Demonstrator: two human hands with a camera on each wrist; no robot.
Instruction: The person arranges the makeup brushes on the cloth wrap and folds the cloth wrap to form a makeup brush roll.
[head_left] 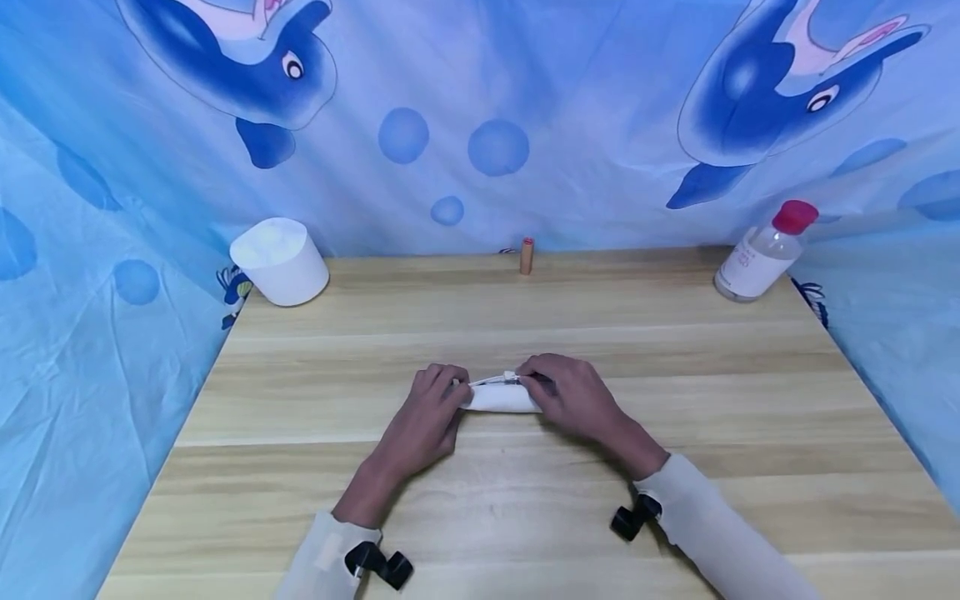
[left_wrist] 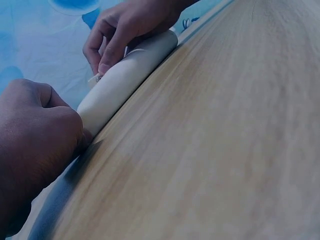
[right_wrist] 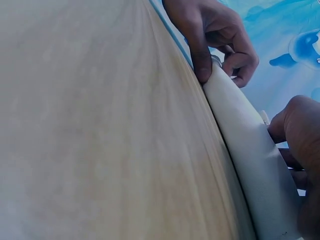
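Note:
A white, soft-looking zippered pouch (head_left: 501, 399) lies lengthwise across the middle of the table, between both hands. My left hand (head_left: 426, 417) grips its left end, thumb in front and curled fingers behind. At the top edge, my right hand (head_left: 573, 398) pinches what looks like the zipper pull, beside a small pale tab (left_wrist: 94, 80). In the right wrist view the pouch (right_wrist: 247, 145) appears as a long rounded roll along the tabletop, with the left hand (right_wrist: 215, 40) at its far end. The pouch's contents are hidden.
On the wooden table (head_left: 480, 500), a white cylinder like a paper roll (head_left: 281, 262) stands at the back left. A small brown tube with a red top (head_left: 527, 257) stands at the back middle. A clear bottle with a red cap (head_left: 761, 254) is back right. Blue dolphin-print cloth (head_left: 465, 75) hangs behind.

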